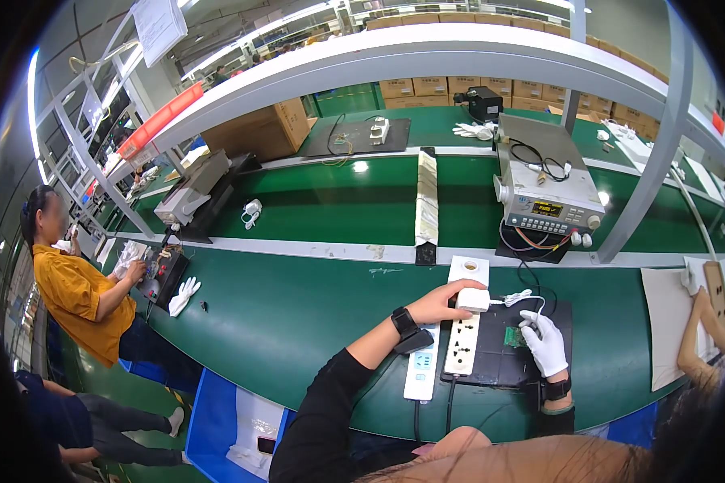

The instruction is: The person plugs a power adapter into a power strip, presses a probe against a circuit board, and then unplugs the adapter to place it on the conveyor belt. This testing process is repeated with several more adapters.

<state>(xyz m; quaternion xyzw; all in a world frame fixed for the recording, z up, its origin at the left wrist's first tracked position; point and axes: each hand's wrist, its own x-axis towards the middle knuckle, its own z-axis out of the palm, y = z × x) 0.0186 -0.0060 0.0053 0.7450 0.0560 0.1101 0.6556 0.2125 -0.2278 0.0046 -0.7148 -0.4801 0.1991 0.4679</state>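
My bare left hand [443, 303] grips a white charger [474, 301], which sits on the upper part of a white power strip [462, 342]. From the charger, a thin white cable [517, 297] runs in a small coil toward the fingertips of my right hand [546, 346]. That hand wears a white glove, and its fingers look pinched at the cable's end; the tip itself is hidden. Beside those fingers lies a small green circuit board [513, 337] on a black mat [495, 366]. A second white strip with blue sockets [421, 366] stands left of the power strip.
Beyond my hands stands a grey test instrument [548, 189] with a lit display. A green conveyor [330, 201] crosses behind the green bench [298, 310]. White gloves [184, 296] lie left. A person in orange [89, 298] works there; another person's arm [705, 330] shows right.
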